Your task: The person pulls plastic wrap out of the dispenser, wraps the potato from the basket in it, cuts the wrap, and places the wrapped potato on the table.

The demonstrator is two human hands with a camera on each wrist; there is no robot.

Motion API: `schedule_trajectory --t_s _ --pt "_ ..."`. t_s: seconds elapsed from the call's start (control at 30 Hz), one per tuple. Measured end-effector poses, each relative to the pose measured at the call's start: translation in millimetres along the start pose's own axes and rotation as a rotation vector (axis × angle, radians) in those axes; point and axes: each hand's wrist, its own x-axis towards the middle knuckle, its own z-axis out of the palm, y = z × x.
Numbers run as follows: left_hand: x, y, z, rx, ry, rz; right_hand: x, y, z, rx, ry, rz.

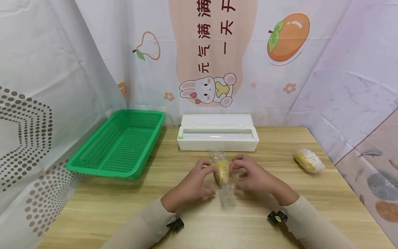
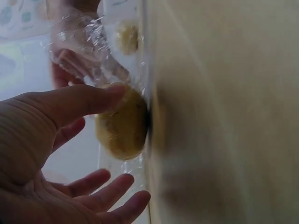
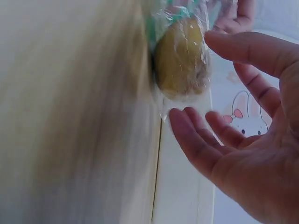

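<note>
A yellow-brown potato (image 1: 222,170) lies on the table in a strip of clear cling film (image 1: 226,197), whose loose ends stretch away from and toward me. My left hand (image 1: 196,182) is at its left side, fingers spread and loosely bent; in the left wrist view the thumb (image 2: 105,99) overlaps the potato (image 2: 124,128). On the other side is my right hand (image 1: 255,177), its fingers relaxed and apart. The right wrist view has that thumb (image 3: 243,46) at the edge of the wrapped potato (image 3: 180,63). Neither hand curls round it.
Behind the hands stands a white cling film dispenser (image 1: 217,144) with its lid raised. A green plastic basket (image 1: 136,169) is on the left. Another film-wrapped potato (image 1: 308,160) lies near the right edge of the wooden table (image 1: 211,230). A printed curtain (image 1: 149,79) hangs behind.
</note>
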Motion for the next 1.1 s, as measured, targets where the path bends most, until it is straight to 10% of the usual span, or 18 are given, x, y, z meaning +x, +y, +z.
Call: schedule_trajectory --t_s 1.1 --pt "-0.8 -3.4 1.7 -0.135 -0.006 0.065 -1.5 -7 17 -0.234 0.015 -0.167"
